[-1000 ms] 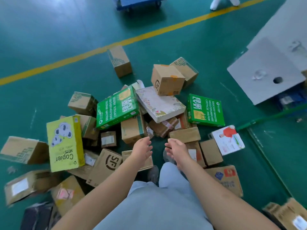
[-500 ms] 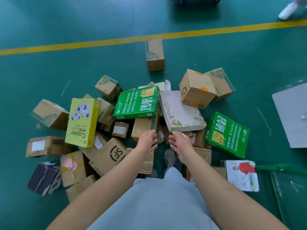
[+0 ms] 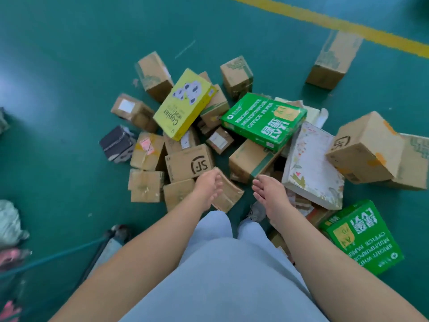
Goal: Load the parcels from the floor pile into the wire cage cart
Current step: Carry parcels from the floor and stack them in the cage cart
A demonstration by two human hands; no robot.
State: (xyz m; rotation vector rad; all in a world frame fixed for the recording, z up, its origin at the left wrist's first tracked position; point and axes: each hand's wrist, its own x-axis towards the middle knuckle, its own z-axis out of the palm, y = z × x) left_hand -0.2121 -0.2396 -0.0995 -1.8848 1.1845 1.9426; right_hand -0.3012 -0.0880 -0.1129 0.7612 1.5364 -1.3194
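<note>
Both hands empty right now, left hand (image 3: 207,187) loosely curled, right hand (image 3: 269,190) spread flat, hovering over the parcel pile (image 3: 232,140) at 12 o'clock on the floor (image 3: 69,66). Looks like picking time, next grab probably the curved box (image 3: 228,194).

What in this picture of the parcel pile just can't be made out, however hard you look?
Head view only:
- Wire cage cart: only a blurred green rail and some mesh at the lower left edge; the rest is cut off.
- Small print on the green office paper box: smeared by motion blur.
- Boxes under the floral box: mostly covered by it.
- Right shoe: partly hidden by the right hand; the left hand hangs empty.
</note>
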